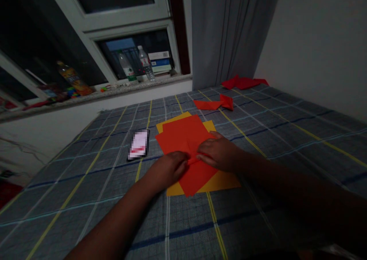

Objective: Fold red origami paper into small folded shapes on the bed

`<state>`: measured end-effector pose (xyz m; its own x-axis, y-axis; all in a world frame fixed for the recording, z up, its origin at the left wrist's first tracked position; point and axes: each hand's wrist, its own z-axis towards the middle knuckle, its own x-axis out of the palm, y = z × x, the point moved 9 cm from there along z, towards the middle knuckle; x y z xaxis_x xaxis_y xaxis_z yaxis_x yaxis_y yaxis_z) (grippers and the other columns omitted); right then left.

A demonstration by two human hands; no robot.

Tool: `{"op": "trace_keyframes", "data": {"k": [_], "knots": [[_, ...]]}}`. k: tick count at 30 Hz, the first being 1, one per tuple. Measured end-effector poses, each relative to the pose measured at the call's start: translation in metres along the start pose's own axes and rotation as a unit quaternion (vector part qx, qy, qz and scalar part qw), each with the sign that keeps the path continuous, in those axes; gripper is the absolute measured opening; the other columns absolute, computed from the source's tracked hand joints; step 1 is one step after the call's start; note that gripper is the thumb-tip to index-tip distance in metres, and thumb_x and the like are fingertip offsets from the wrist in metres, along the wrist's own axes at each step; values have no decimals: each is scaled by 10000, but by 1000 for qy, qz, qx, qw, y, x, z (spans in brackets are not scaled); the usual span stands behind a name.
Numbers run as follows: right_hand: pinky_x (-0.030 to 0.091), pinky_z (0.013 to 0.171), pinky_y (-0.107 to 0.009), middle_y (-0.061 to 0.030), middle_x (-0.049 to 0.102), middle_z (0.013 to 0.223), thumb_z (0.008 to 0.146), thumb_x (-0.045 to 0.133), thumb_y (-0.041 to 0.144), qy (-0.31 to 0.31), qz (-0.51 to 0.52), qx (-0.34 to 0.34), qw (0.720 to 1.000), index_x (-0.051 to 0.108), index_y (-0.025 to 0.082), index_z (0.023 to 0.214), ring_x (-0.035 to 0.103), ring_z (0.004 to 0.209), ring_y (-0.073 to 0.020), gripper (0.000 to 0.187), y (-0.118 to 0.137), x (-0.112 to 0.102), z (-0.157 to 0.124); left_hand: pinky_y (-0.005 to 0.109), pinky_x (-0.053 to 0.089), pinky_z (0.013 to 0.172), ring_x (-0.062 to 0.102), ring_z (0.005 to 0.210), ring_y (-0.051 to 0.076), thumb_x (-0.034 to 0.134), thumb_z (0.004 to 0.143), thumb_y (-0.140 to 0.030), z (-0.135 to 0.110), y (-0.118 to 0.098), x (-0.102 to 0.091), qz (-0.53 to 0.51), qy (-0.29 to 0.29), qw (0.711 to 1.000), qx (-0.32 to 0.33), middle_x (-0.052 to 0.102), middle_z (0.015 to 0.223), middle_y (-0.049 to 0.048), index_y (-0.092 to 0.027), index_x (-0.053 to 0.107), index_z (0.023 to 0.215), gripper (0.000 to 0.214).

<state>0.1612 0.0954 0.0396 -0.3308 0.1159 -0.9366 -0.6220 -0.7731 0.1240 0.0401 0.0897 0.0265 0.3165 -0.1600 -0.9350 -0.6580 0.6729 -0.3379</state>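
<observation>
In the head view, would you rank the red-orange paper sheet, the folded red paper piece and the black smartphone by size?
Red-orange paper sheet largest; folded red paper piece and black smartphone look too alike to rank.

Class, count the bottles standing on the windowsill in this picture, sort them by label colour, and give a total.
Orange label, bottle: 1
Green label, bottle: 1
Red label, clear bottle: 1
Total: 3
</observation>
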Motion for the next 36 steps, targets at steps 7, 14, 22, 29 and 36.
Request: {"op": "trace_keyframes", "data": {"k": [7,14,22,29,36], "knots": [[376,1057,-449,-129,689,1169,961,431,191,-118,-9,-37,992,657,164,1145,592,1113,-263,292,17,-21,-1,350,524,924,632,1001,210,452,968,-175,11,19,-4,43,-60,997,-18,637,1122,118,-149,622,1117,227],[406,1034,-467,-166,638,1315,954,500,263,8,27,-30,999,550,99,1344,584,1185,-289,426,9,23,3,352,501,968,625,1069,216,459,985,-224,9,10,0,38,-32,998,39,656,1151,112,-157,606,1154,234],[411,956,-431,-148,704,1159,952,510,273,46,21,2,999,617,136,1251,628,1081,-282,346,4,19,4,365,488,1017,620,1138,216,465,1000,-268,5,16,-1,25,-16,999,42,672,1205,106,-168,638,1171,263],[368,935,-376,-104,739,1066,1002,440,248,42,-24,61,997,632,165,1180,669,987,-230,275,-14,25,17,376,512,978,639,1083,221,532,966,-243,10,29,-6,14,-59,998,-2,680,1176,113,-145,664,1124,228],[345,957,-396,-104,702,1171,1002,483,368,31,-42,83,995,627,194,1236,613,1100,-251,325,-27,32,24,354,507,996,628,1104,204,575,924,-193,10,35,-9,20,-79,997,-12,655,1193,94,-171,616,1199,279]]}}
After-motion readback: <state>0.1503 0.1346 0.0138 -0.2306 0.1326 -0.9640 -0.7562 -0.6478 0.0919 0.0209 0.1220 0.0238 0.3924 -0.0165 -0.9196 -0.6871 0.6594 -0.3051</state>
